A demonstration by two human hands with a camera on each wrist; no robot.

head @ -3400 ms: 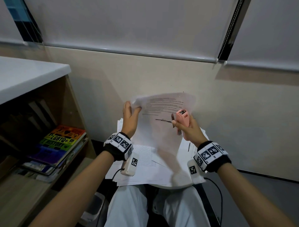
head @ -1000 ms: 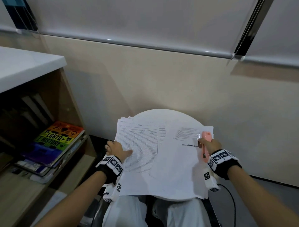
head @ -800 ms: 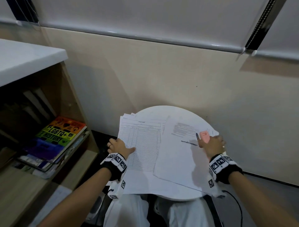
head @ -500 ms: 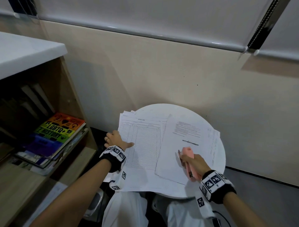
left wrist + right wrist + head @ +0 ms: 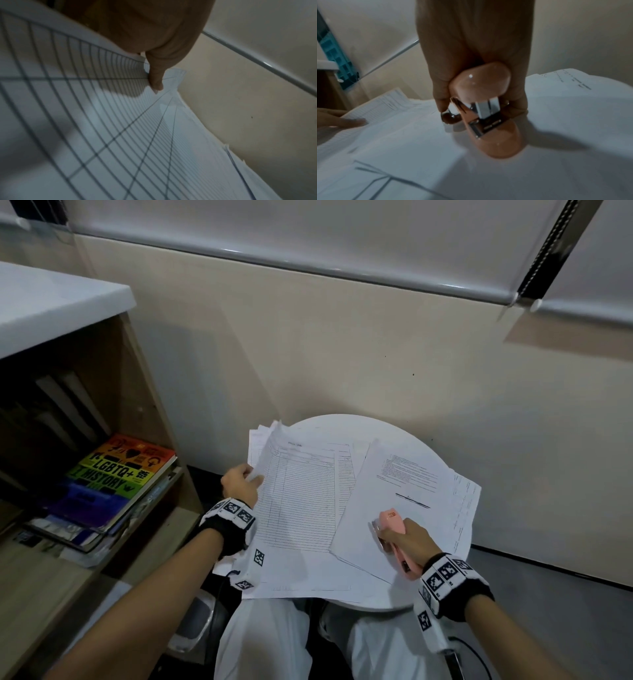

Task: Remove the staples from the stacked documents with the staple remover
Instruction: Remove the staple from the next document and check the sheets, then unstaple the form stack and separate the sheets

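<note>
Two sets of documents lie on a small round white table (image 5: 342, 426). My left hand (image 5: 239, 484) pinches the left edge of the ruled form stack (image 5: 298, 501), whose far left corner is fanned up. In the left wrist view the thumb (image 5: 155, 79) lies on top of the ruled form stack (image 5: 120, 135). My right hand (image 5: 394, 537) grips a pink staple remover (image 5: 392, 520) over the near part of the text document (image 5: 404, 474). In the right wrist view the staple remover (image 5: 488, 115) points its metal front down at the paper.
A wooden shelf with a white top (image 5: 51, 302) stands to the left, with a rainbow-covered book (image 5: 120, 474) on a pile in it. A beige wall (image 5: 342, 344) is just behind the table. My knees in white trousers (image 5: 267, 642) are under the near edge.
The right hand came from the text document's far right edge back to its near part with the staple remover. The left hand slid up the ruled stack's edge and lifted its corner.
</note>
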